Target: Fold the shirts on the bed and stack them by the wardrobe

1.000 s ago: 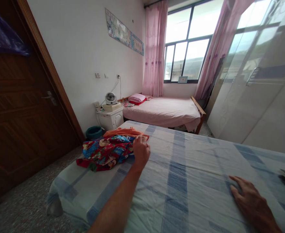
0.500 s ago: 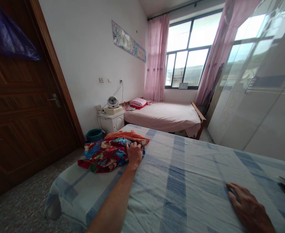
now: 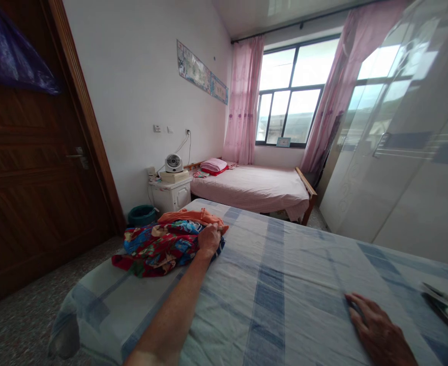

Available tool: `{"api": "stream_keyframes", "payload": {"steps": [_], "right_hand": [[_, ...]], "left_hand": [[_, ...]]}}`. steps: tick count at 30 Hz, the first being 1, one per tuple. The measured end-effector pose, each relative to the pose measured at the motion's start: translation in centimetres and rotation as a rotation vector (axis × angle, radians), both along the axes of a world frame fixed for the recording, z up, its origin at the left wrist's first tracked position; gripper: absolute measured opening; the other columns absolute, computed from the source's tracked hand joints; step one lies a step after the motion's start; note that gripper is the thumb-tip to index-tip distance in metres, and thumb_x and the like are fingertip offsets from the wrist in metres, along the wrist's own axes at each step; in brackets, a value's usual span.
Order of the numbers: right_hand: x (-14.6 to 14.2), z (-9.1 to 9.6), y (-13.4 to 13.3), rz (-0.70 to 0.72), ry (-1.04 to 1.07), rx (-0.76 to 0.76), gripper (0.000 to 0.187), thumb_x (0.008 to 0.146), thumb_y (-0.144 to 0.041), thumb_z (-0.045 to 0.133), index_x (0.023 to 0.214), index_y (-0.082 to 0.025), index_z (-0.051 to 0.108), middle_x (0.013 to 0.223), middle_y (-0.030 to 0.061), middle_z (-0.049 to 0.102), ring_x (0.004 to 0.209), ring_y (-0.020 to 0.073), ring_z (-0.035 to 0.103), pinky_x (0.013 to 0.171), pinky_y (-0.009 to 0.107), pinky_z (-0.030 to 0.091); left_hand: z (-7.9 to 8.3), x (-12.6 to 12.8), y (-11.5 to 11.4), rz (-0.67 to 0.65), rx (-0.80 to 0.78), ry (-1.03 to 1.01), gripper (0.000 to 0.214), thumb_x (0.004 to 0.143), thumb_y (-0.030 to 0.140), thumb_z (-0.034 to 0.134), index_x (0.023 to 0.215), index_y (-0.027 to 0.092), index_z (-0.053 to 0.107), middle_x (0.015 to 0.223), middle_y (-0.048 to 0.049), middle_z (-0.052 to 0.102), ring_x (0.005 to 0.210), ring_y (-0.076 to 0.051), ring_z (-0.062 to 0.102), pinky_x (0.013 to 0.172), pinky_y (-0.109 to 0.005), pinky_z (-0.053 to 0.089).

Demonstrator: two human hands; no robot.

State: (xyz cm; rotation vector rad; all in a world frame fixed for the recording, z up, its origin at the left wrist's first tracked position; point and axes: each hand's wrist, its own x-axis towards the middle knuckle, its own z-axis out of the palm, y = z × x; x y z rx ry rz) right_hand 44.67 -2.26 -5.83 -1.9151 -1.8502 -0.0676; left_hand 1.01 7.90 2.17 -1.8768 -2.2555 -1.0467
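Observation:
My left hand (image 3: 209, 240) reaches to a crumpled pile of clothes on the near bed, its fingers curled into the pile's right side. Red cloth with a blue and yellow print (image 3: 162, 249) lies in front, and an orange garment (image 3: 187, 217) sits behind it. Under the hand, a dark striped cloth (image 3: 219, 248) shows at the pile's edge. Which layers the fingers grip is hidden. Well to the right, my right hand (image 3: 380, 328) rests on the blue-and-white checked sheet (image 3: 303, 305), fingers stretched out, holding nothing visible.
At the right edge lies a dark flat object with clear plastic (image 3: 445, 310), blurred. Beyond are a pink-covered bed (image 3: 254, 185), a white nightstand (image 3: 170, 195) with a fan (image 3: 174, 162), and a teal bin (image 3: 142, 215). A glossy wardrobe (image 3: 399, 193) stands right, a wooden door (image 3: 36, 203) left.
The view has tilted up and turned slightly right. My left hand's fingers have curled tighter into the clothes, with more striped cloth showing. My right hand stays on the sheet.

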Motion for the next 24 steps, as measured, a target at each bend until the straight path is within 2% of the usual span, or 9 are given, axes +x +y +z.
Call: {"api": "stream_keyframes", "payload": {"steps": [4, 8, 10, 12, 14, 16, 18, 21, 24], "right_hand": [[0.1, 0.0, 0.0, 0.004, 0.002, -0.015, 0.052, 0.079, -0.045, 0.029, 0.109, -0.021, 0.063, 0.123, 0.0092, 0.059, 0.115, 0.0278, 0.053, 0.091, 0.047, 0.044], [0.2, 0.1, 0.3, 0.002, 0.006, -0.029, 0.054, 0.078, -0.047, 0.028, 0.109, -0.020, 0.063, 0.124, 0.0098, 0.058, 0.116, 0.0298, 0.052, 0.089, 0.051, 0.045], [0.2, 0.1, 0.4, 0.003, 0.004, -0.021, 0.053, 0.078, -0.046, 0.028, 0.109, -0.021, 0.063, 0.123, 0.0098, 0.059, 0.115, 0.0297, 0.052, 0.089, 0.051, 0.045], [0.0, 0.2, 0.4, 0.005, -0.004, -0.015, 0.050, 0.079, -0.044, 0.030, 0.110, -0.021, 0.063, 0.123, 0.0098, 0.059, 0.115, 0.0292, 0.053, 0.089, 0.050, 0.044], [-0.2, 0.6, 0.2, 0.005, -0.009, -0.018, 0.048, 0.079, -0.041, 0.032, 0.110, -0.021, 0.062, 0.124, 0.0101, 0.058, 0.114, 0.0289, 0.053, 0.088, 0.048, 0.045], [-0.6, 1.2, -0.2, 0.013, 0.002, -0.040, 0.045, 0.078, -0.039, 0.036, 0.110, -0.022, 0.062, 0.124, 0.0108, 0.058, 0.113, 0.0289, 0.053, 0.086, 0.047, 0.047], [-1.1, 1.8, -0.5, 0.017, 0.030, -0.052, 0.043, 0.077, -0.037, 0.037, 0.107, -0.021, 0.064, 0.121, 0.0119, 0.059, 0.112, 0.0284, 0.054, 0.086, 0.045, 0.047], [-1.6, 2.5, -0.9, 0.065, 0.078, -0.041, 0.041, 0.082, -0.036, 0.034, 0.102, -0.019, 0.065, 0.115, 0.0121, 0.062, 0.107, 0.0255, 0.057, 0.089, 0.043, 0.046], [-1.9, 3.2, -1.3, 0.252, 0.104, -0.040, 0.039, 0.083, -0.039, 0.037, 0.099, -0.020, 0.068, 0.109, 0.0112, 0.064, 0.108, 0.0253, 0.055, 0.090, 0.041, 0.046]], "left_hand": [[1.5, -0.1, -0.2, -0.053, 0.142, -0.087, 0.019, 0.087, 0.025, 0.047, 0.090, 0.017, 0.064, 0.093, -0.0100, 0.068, 0.093, -0.021, 0.062, 0.081, -0.029, 0.044], [5.3, 1.3, -2.3, -0.151, 0.345, -0.176, 0.023, 0.092, 0.029, 0.040, 0.090, 0.017, 0.060, 0.098, -0.0082, 0.065, 0.099, -0.019, 0.058, 0.089, -0.030, 0.042], [7.3, 2.8, -4.3, -0.388, 0.448, -0.319, 0.022, 0.091, 0.030, 0.042, 0.087, 0.017, 0.060, 0.094, -0.0071, 0.064, 0.096, -0.018, 0.057, 0.088, -0.031, 0.043], [8.8, 4.8, -6.4, -0.783, 0.459, -0.512, 0.020, 0.089, 0.030, 0.047, 0.088, 0.016, 0.061, 0.095, -0.0072, 0.064, 0.094, -0.018, 0.058, 0.088, -0.031, 0.044], [9.4, 6.8, -8.0, -1.150, 0.302, -0.620, 0.021, 0.087, 0.031, 0.052, 0.095, 0.015, 0.063, 0.101, -0.0087, 0.064, 0.096, -0.019, 0.059, 0.086, -0.030, 0.046], [8.6, 8.5, -8.7, -1.324, 0.098, -0.613, 0.027, 0.085, 0.031, 0.054, 0.104, 0.014, 0.063, 0.102, -0.0097, 0.065, 0.094, -0.020, 0.060, 0.081, -0.028, 0.047], [6.4, 9.7, -8.2, -1.250, -0.027, -0.524, 0.028, 0.085, 0.030, 0.053, 0.106, 0.015, 0.063, 0.096, -0.0081, 0.067, 0.086, -0.018, 0.062, 0.076, -0.027, 0.048], [1.8, 10.8, -6.7, -0.886, -0.038, -0.277, 0.024, 0.085, 0.032, 0.049, 0.095, 0.019, 0.067, 0.095, -0.0057, 0.067, 0.087, -0.018, 0.062, 0.080, -0.029, 0.047], [-1.7, 10.9, -5.7, -0.608, -0.044, 0.019, 0.034, 0.082, 0.043, 0.055, 0.105, 0.019, 0.064, 0.109, -0.0094, 0.062, 0.103, -0.023, 0.056, 0.089, -0.033, 0.043]]}}
